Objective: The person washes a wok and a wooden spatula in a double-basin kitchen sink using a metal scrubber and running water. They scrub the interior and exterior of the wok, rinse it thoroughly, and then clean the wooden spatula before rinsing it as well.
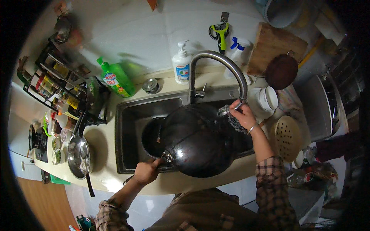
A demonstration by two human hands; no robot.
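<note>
A black wok (202,144) lies bottom-up over the sink (127,164), its underside facing me and its near edge overhanging the counter front. My left hand (146,171) grips the wok's handle at the left. At the end of the arched metal faucet (218,55), my right hand (243,115) holds the spray head (224,110), which points left over the wok. A grey mesh scouring pad (237,123) is bunched under that same hand. Partly hidden by the wok, a dark round pan (150,135) sits in the left basin. Whether water runs cannot be told.
A steel pan (78,161) with a ladle rests left, near a spice rack (55,83). Behind the sink stand a green soap bottle (118,79) and a white pump bottle (181,65). Right are a white cup (268,98), a perforated cream-coloured utensil (287,138) and a cutting board (274,47).
</note>
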